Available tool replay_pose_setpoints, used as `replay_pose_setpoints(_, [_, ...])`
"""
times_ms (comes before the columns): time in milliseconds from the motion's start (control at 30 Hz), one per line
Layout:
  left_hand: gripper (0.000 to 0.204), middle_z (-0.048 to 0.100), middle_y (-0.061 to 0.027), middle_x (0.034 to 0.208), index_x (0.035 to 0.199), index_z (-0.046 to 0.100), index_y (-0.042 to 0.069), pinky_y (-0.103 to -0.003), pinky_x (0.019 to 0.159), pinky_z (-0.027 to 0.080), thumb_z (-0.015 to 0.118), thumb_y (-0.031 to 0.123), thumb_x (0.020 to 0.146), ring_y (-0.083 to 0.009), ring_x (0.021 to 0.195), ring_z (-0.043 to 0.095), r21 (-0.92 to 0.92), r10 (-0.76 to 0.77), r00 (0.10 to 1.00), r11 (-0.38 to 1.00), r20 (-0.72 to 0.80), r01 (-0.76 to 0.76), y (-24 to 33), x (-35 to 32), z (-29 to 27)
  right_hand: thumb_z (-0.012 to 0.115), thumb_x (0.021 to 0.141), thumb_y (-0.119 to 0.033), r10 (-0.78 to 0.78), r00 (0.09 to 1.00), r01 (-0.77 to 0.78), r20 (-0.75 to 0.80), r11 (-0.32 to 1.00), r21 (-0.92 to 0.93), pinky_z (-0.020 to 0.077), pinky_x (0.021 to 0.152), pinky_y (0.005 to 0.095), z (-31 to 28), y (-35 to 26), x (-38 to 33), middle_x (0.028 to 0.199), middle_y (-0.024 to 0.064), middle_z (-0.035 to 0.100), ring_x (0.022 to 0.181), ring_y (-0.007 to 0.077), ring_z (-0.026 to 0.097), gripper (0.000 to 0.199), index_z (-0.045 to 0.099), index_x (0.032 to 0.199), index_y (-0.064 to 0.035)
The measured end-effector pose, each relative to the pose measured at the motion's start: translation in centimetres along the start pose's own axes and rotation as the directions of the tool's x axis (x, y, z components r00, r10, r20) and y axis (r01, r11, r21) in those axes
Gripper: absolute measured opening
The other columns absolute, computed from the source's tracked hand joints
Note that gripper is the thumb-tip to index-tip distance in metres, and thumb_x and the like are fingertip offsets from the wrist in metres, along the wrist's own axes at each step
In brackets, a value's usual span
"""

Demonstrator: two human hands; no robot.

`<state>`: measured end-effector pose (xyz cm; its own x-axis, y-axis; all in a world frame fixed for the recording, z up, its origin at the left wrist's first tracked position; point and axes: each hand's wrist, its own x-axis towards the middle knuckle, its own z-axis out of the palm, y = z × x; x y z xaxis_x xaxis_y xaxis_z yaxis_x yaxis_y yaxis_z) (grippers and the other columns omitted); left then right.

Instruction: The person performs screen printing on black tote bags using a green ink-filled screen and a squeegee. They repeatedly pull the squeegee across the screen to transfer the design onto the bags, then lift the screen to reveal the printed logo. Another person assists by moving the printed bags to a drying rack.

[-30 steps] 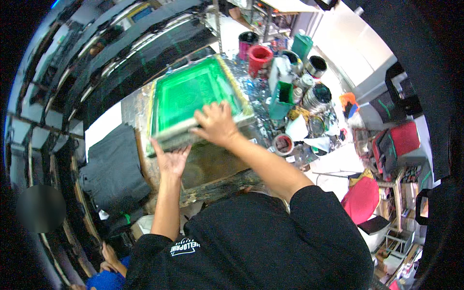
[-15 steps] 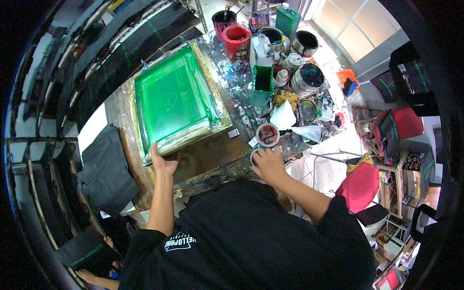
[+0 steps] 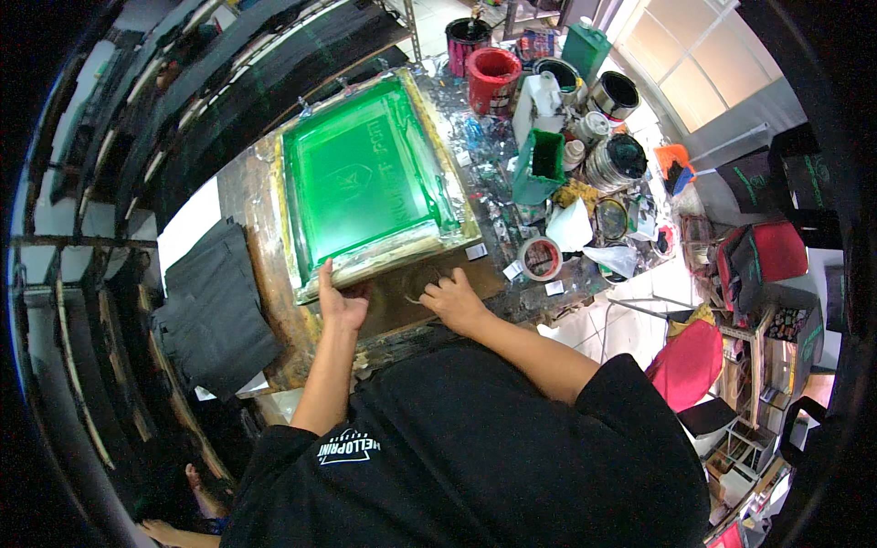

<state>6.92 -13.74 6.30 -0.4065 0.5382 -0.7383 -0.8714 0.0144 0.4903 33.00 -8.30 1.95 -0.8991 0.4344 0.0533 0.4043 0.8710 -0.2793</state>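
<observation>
A screen-printing frame (image 3: 388,254) with a pale, ink-stained rim lies on the worktable, its mesh (image 3: 361,173) coated with wet green ink. At its near left corner my left hand (image 3: 343,306) grips the rim, thumb on top and the other fingers partly hidden beneath. My right hand (image 3: 454,303) is closed on the edge of a thin, see-through ring (image 3: 423,279), which looks like a roll of clear tape. It is over the brown board (image 3: 388,301) just before the frame's near edge.
Dark folded fabric (image 3: 215,306) lies left of the frame. To the right stand a red ink bucket (image 3: 493,87), a green container (image 3: 539,169), several open cans and a white tape roll (image 3: 540,258). Shelves line the left; another person's hand (image 3: 164,532) shows at lower left.
My right hand has moved left with the ring, from beside the white tape roll to before the frame. The view has shifted; my left hand stays at the frame's corner.
</observation>
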Motion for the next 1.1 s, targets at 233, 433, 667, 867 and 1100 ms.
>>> replay_pose_setpoints(233, [0.068,0.057,-0.0102,0.137,0.138,0.056,0.016,-0.05,0.101,0.051,0.083,0.047,0.084,-0.0334,0.121,0.056,-0.071,-0.041,0.999,0.997,-0.034,0.039,-1.6,1.7,-1.2,0.06,0.096,-0.018,0.046,0.999,-0.045,-0.026,0.999,0.014,0.0438,0.098,0.0569,1.8,-1.0,1.8,0.104,0.0024,0.066,0.099,0.024,0.065,0.021,0.068,0.115,-0.0158])
replay_pose_setpoints(433, [0.065,0.061,-0.007,0.135,0.141,0.056,0.017,-0.045,0.103,0.05,0.078,0.051,0.089,-0.0282,0.124,0.057,-0.091,-0.026,0.999,0.996,-0.041,0.023,-3.1,2.6,-3.0,0.081,0.086,-0.025,0.361,0.854,-0.243,-0.375,0.913,0.327,0.0473,0.089,0.0416,-7.2,2.1,-3.0,0.109,0.0084,0.064,0.096,0.0255,0.062,0.043,0.065,0.123,-0.0082])
replay_pose_setpoints(667, [0.095,0.061,-0.0176,0.135,0.141,0.052,-0.004,-0.039,0.105,0.052,0.059,0.077,0.093,-0.0269,0.119,0.062,0.357,-0.258,0.964,0.896,-0.066,0.264,-3.9,-4.6,-4.6,0.094,0.074,-0.031,0.901,0.266,-0.601,-0.343,0.433,0.671,0.054,0.089,0.0416,-8.9,12.6,-5.5,0.134,0.0251,0.055,0.108,0.0343,0.064,0.101,0.037,0.147,0.0079])
replay_pose_setpoints(867, [0.064,0.075,-0.0106,0.104,0.126,0.065,-0.006,-0.03,0.091,0.057,0.055,0.054,0.107,-0.0178,0.096,0.071,0.896,-0.55,0.823,0.424,0.14,0.131,-3.8,-6.0,-3.7,0.092,0.074,-0.029,0.919,0.112,-0.521,-0.379,0.379,0.765,0.0364,0.118,0.0477,-5.4,15.1,1.4,0.148,0.0331,0.046,0.138,0.0461,0.045,0.106,0.034,0.15,0.0153])
replay_pose_setpoints(1100, [0.043,0.075,-0.009,0.104,0.121,0.068,-0.005,-0.03,0.088,0.057,0.064,0.036,0.106,-0.0134,0.097,0.07,0.885,-0.409,0.803,0.36,0.433,-0.294,-2.4,-8.1,1.5,0.092,0.073,-0.023,0.888,-0.063,-0.468,-0.456,0.377,0.799,0.0492,0.1,0.046,-4.4,16.2,2.8,0.118,0.0259,0.067,0.112,0.0409,0.065,0.077,0.055,0.133,0.0084])
